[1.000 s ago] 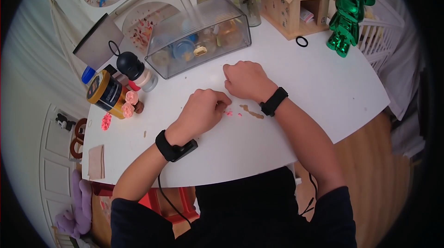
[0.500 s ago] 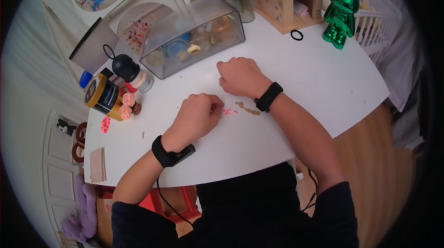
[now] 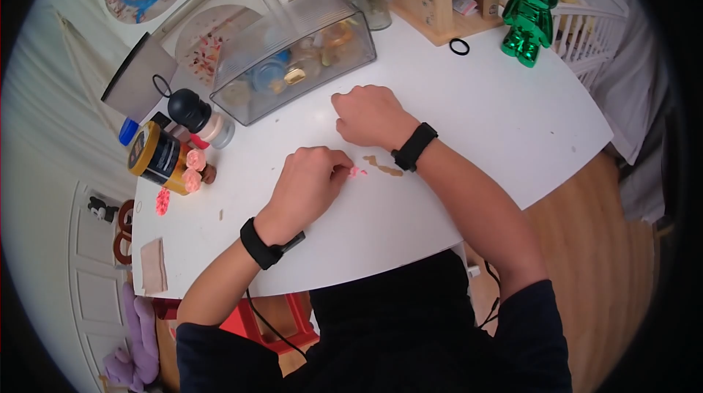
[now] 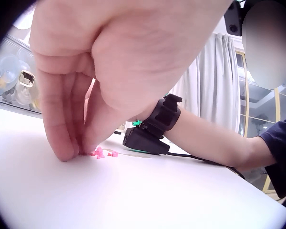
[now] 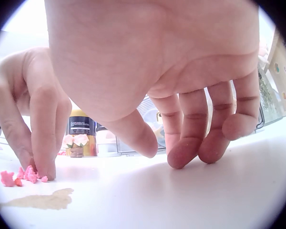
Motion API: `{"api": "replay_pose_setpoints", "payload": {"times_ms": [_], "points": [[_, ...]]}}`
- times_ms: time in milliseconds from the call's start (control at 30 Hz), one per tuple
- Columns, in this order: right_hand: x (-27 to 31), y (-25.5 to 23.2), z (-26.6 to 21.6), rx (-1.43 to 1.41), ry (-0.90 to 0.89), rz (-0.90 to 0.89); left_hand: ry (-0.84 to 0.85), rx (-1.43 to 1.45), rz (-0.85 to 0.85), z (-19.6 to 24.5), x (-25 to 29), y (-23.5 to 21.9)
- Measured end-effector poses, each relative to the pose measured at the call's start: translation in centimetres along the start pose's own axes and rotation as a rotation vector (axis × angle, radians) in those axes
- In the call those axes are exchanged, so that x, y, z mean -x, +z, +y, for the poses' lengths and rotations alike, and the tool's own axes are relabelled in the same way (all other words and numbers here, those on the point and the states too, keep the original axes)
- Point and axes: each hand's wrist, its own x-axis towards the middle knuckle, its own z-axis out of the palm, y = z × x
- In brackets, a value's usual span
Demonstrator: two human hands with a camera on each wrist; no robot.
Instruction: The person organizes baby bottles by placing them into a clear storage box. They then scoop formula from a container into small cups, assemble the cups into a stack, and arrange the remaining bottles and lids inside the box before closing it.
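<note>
My left hand (image 3: 307, 182) is low over the white table, thumb and fingertips brought together at small pink crumbly bits (image 3: 359, 172). In the right wrist view those fingertips pinch at a pink crumb (image 5: 30, 174), while other bits lie loose beside it. A flat, ragged tan smear (image 3: 384, 167) lies just to the right of them. Farther back, my right hand (image 3: 375, 116) holds nothing; its loosely bent fingers (image 5: 186, 152) point down, tips at the tabletop, with the thumb apart.
Behind the hands stands a clear grey box (image 3: 293, 63) of small items. To the left are a yellow-lidded jar (image 3: 159, 158), a black-topped bottle (image 3: 198, 116) and a folded cloth (image 3: 154, 267). A wooden house (image 3: 447, 1) and shiny green bear figure (image 3: 529, 8) stand back right.
My left fingertips have drawn together and come down to the pink bits. The right hand keeps much the same pose, while the head view has shifted slightly.
</note>
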Motion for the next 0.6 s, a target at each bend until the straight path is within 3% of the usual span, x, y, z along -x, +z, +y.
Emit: {"api": "replay_pose_setpoints", "payload": {"times_ms": [333, 600], "points": [[-0.1, -0.3, 0.1, 0.005, 0.022, -0.058, -0.037, -0.147, 0.013, 3.1, -0.3, 1.3], [0.1, -0.5, -0.1, 0.012, 0.027, -0.065, 0.012, -0.165, 0.077, 2.1, 0.0, 2.3]]}}
